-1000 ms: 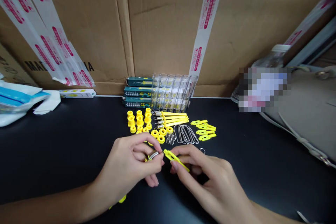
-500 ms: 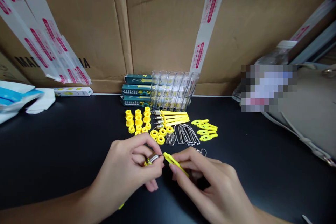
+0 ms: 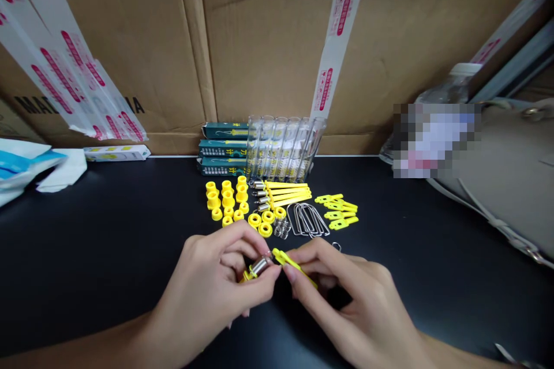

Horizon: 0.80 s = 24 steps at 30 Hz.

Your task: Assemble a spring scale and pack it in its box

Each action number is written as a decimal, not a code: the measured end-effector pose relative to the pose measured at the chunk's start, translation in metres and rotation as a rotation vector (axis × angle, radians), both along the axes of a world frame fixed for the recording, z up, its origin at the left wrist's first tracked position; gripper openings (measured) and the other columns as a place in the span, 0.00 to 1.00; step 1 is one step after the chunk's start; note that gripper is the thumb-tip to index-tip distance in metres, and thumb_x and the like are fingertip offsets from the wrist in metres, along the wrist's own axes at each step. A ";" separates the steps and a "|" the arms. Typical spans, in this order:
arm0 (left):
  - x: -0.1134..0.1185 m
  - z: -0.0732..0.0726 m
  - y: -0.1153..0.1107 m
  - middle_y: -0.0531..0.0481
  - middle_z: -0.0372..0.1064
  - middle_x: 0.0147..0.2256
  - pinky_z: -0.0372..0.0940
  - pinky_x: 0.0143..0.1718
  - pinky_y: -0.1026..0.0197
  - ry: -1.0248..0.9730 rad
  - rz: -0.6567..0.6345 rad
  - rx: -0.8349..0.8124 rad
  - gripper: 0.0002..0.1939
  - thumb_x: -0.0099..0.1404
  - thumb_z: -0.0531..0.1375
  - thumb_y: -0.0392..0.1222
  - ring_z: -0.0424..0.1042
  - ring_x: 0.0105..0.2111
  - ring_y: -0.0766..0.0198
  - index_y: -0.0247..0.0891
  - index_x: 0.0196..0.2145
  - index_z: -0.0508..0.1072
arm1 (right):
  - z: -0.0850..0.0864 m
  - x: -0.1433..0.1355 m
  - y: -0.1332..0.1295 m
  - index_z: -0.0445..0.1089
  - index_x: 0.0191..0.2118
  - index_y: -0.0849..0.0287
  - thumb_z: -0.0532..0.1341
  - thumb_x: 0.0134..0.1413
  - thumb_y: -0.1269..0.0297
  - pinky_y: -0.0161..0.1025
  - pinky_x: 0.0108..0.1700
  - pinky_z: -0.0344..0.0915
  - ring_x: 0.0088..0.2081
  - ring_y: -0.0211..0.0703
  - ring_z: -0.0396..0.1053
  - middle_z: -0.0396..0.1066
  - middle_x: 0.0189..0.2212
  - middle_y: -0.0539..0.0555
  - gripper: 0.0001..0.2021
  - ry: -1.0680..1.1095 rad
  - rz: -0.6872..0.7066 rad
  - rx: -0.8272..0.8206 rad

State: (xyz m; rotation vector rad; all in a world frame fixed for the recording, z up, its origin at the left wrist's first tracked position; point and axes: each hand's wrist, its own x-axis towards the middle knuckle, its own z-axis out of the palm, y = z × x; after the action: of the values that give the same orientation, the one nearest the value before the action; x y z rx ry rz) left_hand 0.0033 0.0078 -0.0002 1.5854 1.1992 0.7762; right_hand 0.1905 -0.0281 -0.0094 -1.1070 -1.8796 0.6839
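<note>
My left hand [image 3: 229, 277] is closed on a silver spring [image 3: 258, 267] with a yellow plastic piece at its lower end; the rest is hidden by the fingers. In my right hand [image 3: 346, 288], thumb and fingers pinch a flat yellow plastic tab [image 3: 288, 260] with a slot in it. The tab's tip is beside the spring's end at my left fingertips; whether they touch I cannot tell. Behind the hands lie several yellow rods with springs [image 3: 285, 191], metal wire loops [image 3: 308, 220], small coil springs [image 3: 282, 228] and matching yellow tabs [image 3: 341, 214].
Yellow caps [image 3: 227, 196] and yellow rings [image 3: 267, 217] sit in groups on the black table [image 3: 108, 242]. Clear tubes [image 3: 283, 150] stand before green boxes [image 3: 223, 150]. A large carton [image 3: 259, 40] walls off the back. At right are a bottle [image 3: 450, 83] and a grey bag [image 3: 511, 167].
Both hands have shifted slightly right, still close together. More of the silver spring shows between my left fingers. The view has moved a little.
</note>
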 end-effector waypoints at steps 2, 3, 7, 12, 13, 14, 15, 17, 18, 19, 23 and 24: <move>0.000 -0.001 0.001 0.60 0.66 0.18 0.56 0.08 0.77 -0.008 0.001 0.021 0.06 0.58 0.65 0.40 0.64 0.11 0.74 0.39 0.29 0.71 | 0.000 0.001 -0.001 0.71 0.38 0.59 0.57 0.66 0.69 0.32 0.25 0.65 0.22 0.35 0.70 0.73 0.24 0.48 0.06 -0.001 -0.007 0.014; -0.001 -0.002 0.001 0.61 0.64 0.16 0.56 0.08 0.76 -0.010 0.009 0.022 0.05 0.58 0.65 0.39 0.64 0.11 0.73 0.40 0.29 0.71 | 0.000 0.001 -0.002 0.70 0.37 0.59 0.57 0.66 0.69 0.32 0.25 0.65 0.22 0.35 0.71 0.73 0.24 0.48 0.06 -0.001 -0.007 0.013; -0.002 -0.003 -0.001 0.62 0.62 0.15 0.58 0.09 0.75 0.009 0.020 -0.010 0.04 0.59 0.64 0.40 0.67 0.12 0.70 0.40 0.30 0.71 | 0.001 0.001 -0.002 0.70 0.37 0.59 0.57 0.66 0.68 0.32 0.24 0.64 0.21 0.35 0.69 0.73 0.22 0.47 0.06 -0.004 0.002 -0.005; -0.002 -0.002 -0.001 0.60 0.64 0.16 0.58 0.10 0.75 0.019 0.013 -0.027 0.04 0.58 0.64 0.40 0.69 0.13 0.68 0.40 0.30 0.71 | 0.002 0.000 0.000 0.70 0.37 0.59 0.57 0.66 0.69 0.33 0.24 0.63 0.20 0.34 0.67 0.71 0.21 0.46 0.06 -0.012 0.003 -0.007; -0.002 -0.002 -0.001 0.60 0.64 0.16 0.59 0.10 0.75 0.022 0.016 -0.028 0.04 0.58 0.64 0.40 0.69 0.14 0.68 0.40 0.29 0.71 | 0.002 0.000 0.000 0.70 0.37 0.59 0.57 0.66 0.69 0.33 0.24 0.63 0.20 0.34 0.66 0.71 0.21 0.46 0.07 -0.011 0.003 -0.009; -0.002 -0.002 -0.002 0.60 0.64 0.16 0.59 0.10 0.74 0.025 0.018 -0.032 0.05 0.58 0.64 0.40 0.69 0.14 0.68 0.40 0.29 0.71 | 0.002 0.001 -0.001 0.70 0.37 0.59 0.57 0.66 0.69 0.33 0.24 0.62 0.19 0.34 0.66 0.71 0.20 0.46 0.07 -0.011 0.004 -0.010; -0.002 -0.002 -0.002 0.60 0.64 0.16 0.59 0.10 0.74 0.027 0.020 -0.037 0.05 0.58 0.64 0.40 0.69 0.14 0.68 0.40 0.29 0.71 | 0.002 0.001 -0.001 0.70 0.36 0.59 0.57 0.66 0.69 0.33 0.24 0.62 0.19 0.34 0.66 0.71 0.20 0.46 0.07 -0.009 0.004 -0.008; -0.002 -0.003 -0.002 0.61 0.63 0.15 0.60 0.10 0.74 0.028 0.023 -0.044 0.05 0.57 0.65 0.40 0.69 0.14 0.68 0.40 0.29 0.71 | 0.002 0.002 -0.002 0.71 0.36 0.59 0.57 0.66 0.69 0.33 0.23 0.62 0.19 0.34 0.65 0.70 0.20 0.46 0.07 -0.013 0.004 -0.007; -0.002 -0.003 -0.003 0.61 0.62 0.15 0.59 0.10 0.74 0.028 0.024 -0.044 0.05 0.57 0.65 0.40 0.68 0.13 0.68 0.40 0.29 0.71 | 0.002 0.002 -0.002 0.71 0.36 0.59 0.57 0.66 0.69 0.33 0.23 0.61 0.19 0.34 0.64 0.70 0.20 0.46 0.07 -0.013 0.004 -0.004; -0.001 -0.002 -0.003 0.61 0.61 0.15 0.59 0.10 0.74 0.027 0.023 -0.040 0.05 0.57 0.65 0.39 0.68 0.13 0.68 0.40 0.29 0.71 | 0.002 0.001 -0.002 0.70 0.36 0.59 0.57 0.66 0.69 0.33 0.23 0.61 0.19 0.34 0.64 0.70 0.20 0.46 0.07 -0.014 0.005 -0.002; -0.001 -0.001 -0.002 0.62 0.59 0.14 0.58 0.09 0.75 0.034 0.016 -0.030 0.04 0.57 0.64 0.38 0.66 0.12 0.70 0.40 0.28 0.71 | 0.001 0.000 -0.001 0.70 0.36 0.59 0.57 0.66 0.69 0.33 0.23 0.60 0.18 0.34 0.61 0.68 0.19 0.45 0.06 -0.014 0.008 0.006; -0.001 -0.001 -0.003 0.63 0.58 0.14 0.57 0.09 0.76 0.037 0.017 -0.034 0.04 0.57 0.64 0.38 0.65 0.11 0.70 0.40 0.28 0.71 | 0.001 0.000 -0.001 0.70 0.36 0.59 0.57 0.66 0.68 0.33 0.23 0.60 0.18 0.34 0.60 0.68 0.19 0.44 0.06 -0.013 0.009 0.004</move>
State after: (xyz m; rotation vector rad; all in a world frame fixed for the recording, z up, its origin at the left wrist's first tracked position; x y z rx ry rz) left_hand 0.0019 0.0051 -0.0008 1.5696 1.2474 0.7366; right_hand 0.1909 -0.0292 -0.0089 -1.1038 -1.8971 0.6784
